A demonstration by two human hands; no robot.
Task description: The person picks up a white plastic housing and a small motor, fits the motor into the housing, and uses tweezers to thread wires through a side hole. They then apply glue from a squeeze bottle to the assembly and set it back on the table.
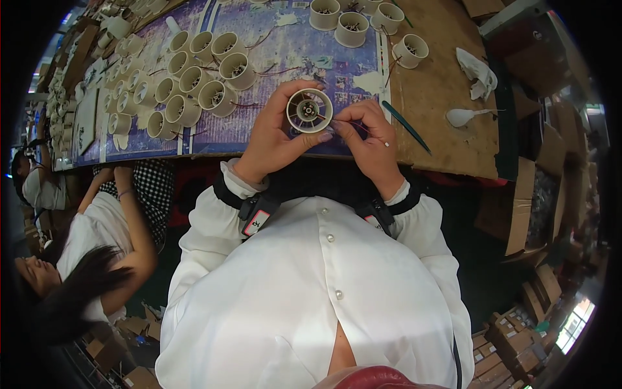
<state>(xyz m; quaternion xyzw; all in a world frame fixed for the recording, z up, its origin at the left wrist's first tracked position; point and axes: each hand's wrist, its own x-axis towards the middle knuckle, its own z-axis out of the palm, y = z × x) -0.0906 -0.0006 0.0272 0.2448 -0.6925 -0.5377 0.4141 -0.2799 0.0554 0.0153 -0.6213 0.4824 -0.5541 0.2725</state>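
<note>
My left hand (273, 135) is wrapped round a short off-white cylindrical housing (310, 111), fingers behind it and thumb at its lower rim. Its open end faces up, showing spoke-like ribs round a metal centre. My right hand (372, 139) is closed in a pinch at the right side of the rim. A thin reddish wire (358, 125) runs by those fingers; its far end is hidden. Right of my right hand lies a slim teal pen-shaped tool (407, 128).
Many similar housings (183, 110) with trailing wires stand to the left; several more (351, 29) are at the back. A crumpled white tissue (478, 72) and a white bulb with thin tip (460, 117) lie on brown board (447, 142). A co-worker (97, 240) sits at left.
</note>
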